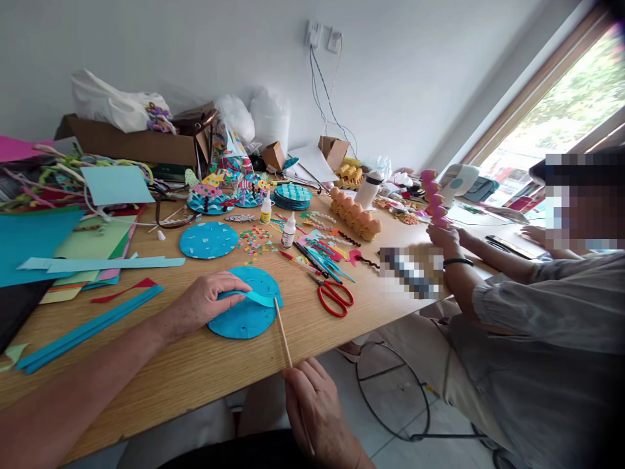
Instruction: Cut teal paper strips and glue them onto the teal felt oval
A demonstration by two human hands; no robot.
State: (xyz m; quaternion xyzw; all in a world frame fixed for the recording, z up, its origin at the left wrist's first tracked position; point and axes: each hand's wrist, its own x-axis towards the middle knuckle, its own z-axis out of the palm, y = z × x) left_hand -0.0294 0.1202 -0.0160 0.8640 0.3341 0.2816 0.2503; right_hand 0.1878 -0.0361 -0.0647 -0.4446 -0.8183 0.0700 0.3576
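Note:
My left hand [213,301] pinches a light-blue paper strip [262,299] between thumb and fingers, just above a round blue disc [244,322] on the table. Low at the table's front edge, my right hand [315,407] is closed around a thin wooden stick [283,335]. The stick's far tip touches the strip's free end near the disc's right rim. Red-handled scissors [335,298] lie to the right of the disc. Behind it rests another blue disc [208,240] dotted with pale scraps. Two small glue bottles [288,232] stand close by.
Blue paper strips [92,329] and coloured sheets [36,244] cover the table's left side. Paper confetti [256,242], markers [312,259] and an orange egg-carton piece [355,216] lie farther back. At right, a seated person's hands [444,240] hold a pink egg-carton strip [432,198].

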